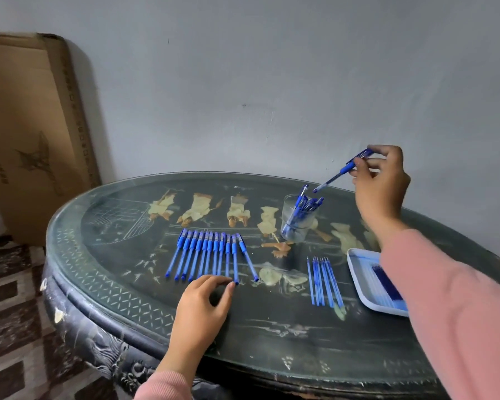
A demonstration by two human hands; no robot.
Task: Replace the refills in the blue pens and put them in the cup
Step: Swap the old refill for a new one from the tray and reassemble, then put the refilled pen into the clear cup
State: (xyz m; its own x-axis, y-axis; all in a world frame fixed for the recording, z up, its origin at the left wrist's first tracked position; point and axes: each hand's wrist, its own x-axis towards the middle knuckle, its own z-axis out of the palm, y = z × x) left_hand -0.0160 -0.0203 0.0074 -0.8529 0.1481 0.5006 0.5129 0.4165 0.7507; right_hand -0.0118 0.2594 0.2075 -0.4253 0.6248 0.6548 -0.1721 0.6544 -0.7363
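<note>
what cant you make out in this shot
- Tray: head view; the pink sleeve covers its right part, so its contents cannot be counted.
- Cup: head view; the pens inside overlap, number unclear.
- Pen in the right hand: too small to tell whether its refill is new.
- Cardboard box: cut off by the left edge, print blurred.

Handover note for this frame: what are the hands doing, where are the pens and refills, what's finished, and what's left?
Right hand pinches a blue pen, tip angled down toward the cup.
Left hand rests on the table, fingers touching the near ends of the row of pens.
Loose refills lie right of the row; more sit in the tray, partly behind the right sleeve.
Done: several pens in the cup.
Left: drop the held pen in, then likely refill the row.
</note>
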